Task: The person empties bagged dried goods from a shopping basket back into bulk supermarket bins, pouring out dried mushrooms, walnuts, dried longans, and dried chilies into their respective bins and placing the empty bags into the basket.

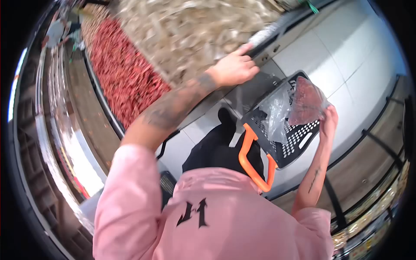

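Observation:
My right hand (pixel 330 119) is closed on the edge of a clear plastic bag of red pieces (pixel 305 102), held over a dark grey perforated shopping basket (pixel 299 145). An orange handle (pixel 247 162) lies folded out toward my body. Another clear plastic bag (pixel 276 115) shows in the basket, its contents hard to make out. Stretched forward, my left hand (pixel 236 68) has its index finger extended and the other fingers partly curled, with nothing visible in it. It is near the edge of a bin of pale, blurred pieces (pixel 186 34).
A bin section of red dried pieces (pixel 119 69) lies at the left, beside the pale ones. Dark shelving (pixel 372 149) with packaged goods curves along the right. White floor tiles (pixel 342 56) lie beyond the basket. Another person (pixel 56 32) stands at the far upper left.

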### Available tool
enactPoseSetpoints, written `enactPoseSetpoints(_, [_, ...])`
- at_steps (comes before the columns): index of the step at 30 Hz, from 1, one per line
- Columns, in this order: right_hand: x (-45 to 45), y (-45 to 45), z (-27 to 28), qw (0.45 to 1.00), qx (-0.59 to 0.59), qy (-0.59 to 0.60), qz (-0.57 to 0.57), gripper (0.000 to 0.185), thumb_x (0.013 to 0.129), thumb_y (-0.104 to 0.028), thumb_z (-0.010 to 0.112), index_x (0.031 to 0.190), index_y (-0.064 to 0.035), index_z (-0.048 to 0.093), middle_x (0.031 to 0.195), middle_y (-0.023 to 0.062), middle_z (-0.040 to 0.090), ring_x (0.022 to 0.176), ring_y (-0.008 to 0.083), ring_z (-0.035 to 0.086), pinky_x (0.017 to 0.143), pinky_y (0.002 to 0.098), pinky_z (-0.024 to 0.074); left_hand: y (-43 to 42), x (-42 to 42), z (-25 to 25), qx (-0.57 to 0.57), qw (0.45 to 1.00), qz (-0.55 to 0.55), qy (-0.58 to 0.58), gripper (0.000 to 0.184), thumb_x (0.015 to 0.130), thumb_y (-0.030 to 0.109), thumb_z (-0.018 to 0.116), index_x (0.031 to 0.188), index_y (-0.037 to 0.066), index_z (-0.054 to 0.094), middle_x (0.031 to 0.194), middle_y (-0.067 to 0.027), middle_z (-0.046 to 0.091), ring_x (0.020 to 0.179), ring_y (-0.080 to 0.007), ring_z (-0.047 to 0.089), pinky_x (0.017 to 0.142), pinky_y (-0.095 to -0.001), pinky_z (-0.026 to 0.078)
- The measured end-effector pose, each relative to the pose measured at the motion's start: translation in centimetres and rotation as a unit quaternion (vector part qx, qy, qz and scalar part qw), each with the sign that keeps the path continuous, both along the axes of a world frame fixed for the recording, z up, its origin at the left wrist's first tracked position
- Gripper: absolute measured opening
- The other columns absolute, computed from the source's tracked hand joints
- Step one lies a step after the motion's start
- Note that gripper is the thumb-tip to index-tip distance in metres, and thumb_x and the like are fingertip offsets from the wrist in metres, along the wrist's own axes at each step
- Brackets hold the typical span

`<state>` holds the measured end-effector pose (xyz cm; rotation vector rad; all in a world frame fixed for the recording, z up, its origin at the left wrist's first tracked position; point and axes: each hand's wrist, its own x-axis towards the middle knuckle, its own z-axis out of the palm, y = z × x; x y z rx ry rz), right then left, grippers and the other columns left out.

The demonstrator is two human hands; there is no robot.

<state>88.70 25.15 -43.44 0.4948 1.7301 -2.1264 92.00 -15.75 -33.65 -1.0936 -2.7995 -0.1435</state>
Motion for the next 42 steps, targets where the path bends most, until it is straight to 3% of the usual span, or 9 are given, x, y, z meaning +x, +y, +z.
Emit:
enactPoseSetpoints(4, [1.4,0.0,11.6,0.996,0.000,0.088,0.005,0.012,0.086,-0.001,0.055,0.084,-0.0106,0.049,0.076,-0.0039,0.045,0.064,0.0045,0.043,0.056,0.0211,0.0347,1.1,1.2,1.2,0.178,0.980,0.018,0.087,0.020,0.078,0.016,0.066,0.066,0.010,0.051,0.062,-0.0037,0.050,0.062,-0.0215,0.057,0.092,-0.0395,0.048])
enactPoseSetpoints(10, [3.0,-4.3,29.1,0.971,-0.046,0.232,0.044,0.017,0.086,0.001,0.054,0.079,-0.0078,0.042,0.072,0.0004,0.039,0.058,0.0067,0.036,0.060,0.0233,0.0355,4.6,11.9,17.9,0.531,0.820,0.185,0.109,0.008,0.076,0.012,0.070,0.077,0.007,0.064,0.070,-0.0054,0.060,0.067,-0.0211,0.059,0.067,-0.0320,0.047])
enactPoseSetpoints(12, [3.3,-7.7,32.5,0.960,-0.065,0.258,0.087,0.017,0.086,0.001,0.054,0.079,-0.0081,0.041,0.075,0.0015,0.040,0.062,0.0081,0.039,0.063,0.0240,0.0389,2.7,16.5,22.5,0.683,0.710,0.168,-0.020,0.006,0.079,0.010,0.068,0.080,0.004,0.066,0.074,-0.0053,0.063,0.067,-0.0188,0.059,0.062,-0.0297,0.046])
enactPoseSetpoints(16, [4.3,-14.8,37.3,0.923,-0.173,0.275,0.206,0.017,0.086,0.004,0.050,0.080,-0.0081,0.039,0.077,0.0024,0.040,0.063,0.0093,0.038,0.063,0.0246,0.0378,-1.6,25.6,31.5,0.852,0.468,-0.126,-0.196,0.006,0.079,0.005,0.062,0.079,0.001,0.066,0.073,-0.0051,0.064,0.064,-0.0128,0.057,0.060,-0.0265,0.044])
enactPoseSetpoints(23, [7.1,-28.5,41.5,0.830,-0.373,0.189,0.369,0.012,0.086,0.006,0.049,0.087,-0.0053,0.045,0.079,0.0049,0.040,0.068,0.0131,0.042,0.061,0.0265,0.0382,-1.4,35.4,35.3,0.836,0.434,-0.291,-0.170,0.007,0.080,0.007,0.062,0.080,0.001,0.064,0.073,-0.0056,0.062,0.064,-0.0135,0.057,0.059,-0.0265,0.044])
enactPoseSetpoints(26, [8.0,-32.2,40.8,0.842,-0.332,0.231,0.358,0.022,0.085,0.004,0.054,0.107,-0.0021,0.053,0.093,0.0128,0.057,0.076,0.0192,0.055,0.070,0.0316,0.0458,-1.1,36.8,35.4,0.834,0.432,-0.305,-0.161,0.008,0.081,0.009,0.062,0.081,0.001,0.064,0.072,-0.0058,0.062,0.064,-0.0138,0.056,0.059,-0.0266,0.044])
enactPoseSetpoints(31, [9.7,-40.4,41.1,0.873,-0.261,0.251,0.326,0.020,0.086,-0.001,0.056,0.106,-0.0031,0.056,0.098,0.0152,0.062,0.093,0.0239,0.061,0.085,0.0418,0.0531,-0.5,38.0,35.4,0.839,0.428,-0.304,-0.145,0.009,0.082,0.010,0.062,0.081,0.001,0.062,0.072,-0.0062,0.061,0.063,-0.0144,0.056,0.058,-0.0266,0.043])
enactPoseSetpoints(39, [10.8,-52.8,41.7,0.727,-0.392,0.179,0.535,0.011,0.085,0.006,0.057,0.092,-0.0025,0.054,0.080,0.0062,0.052,0.066,0.0127,0.046,0.062,0.0262,0.0380,1.3,36.5,34.3,0.841,0.451,-0.285,-0.093,0.012,0.083,0.014,0.061,0.082,0.001,0.060,0.071,-0.0068,0.060,0.063,-0.0152,0.056,0.058,-0.0267,0.043])
enactPoseSetpoints(42, [11.8,-55.0,42.7,0.780,-0.344,0.218,0.475,0.014,0.084,0.004,0.057,0.096,-0.0030,0.056,0.078,0.0034,0.057,0.062,0.0107,0.044,0.063,0.0283,0.0386,1.7,35.1,34.1,0.844,0.463,-0.260,-0.075,0.013,0.084,0.015,0.061,0.083,0.001,0.060,0.071,-0.0070,0.059,0.063,-0.0156,0.055,0.058,-0.0268,0.043])
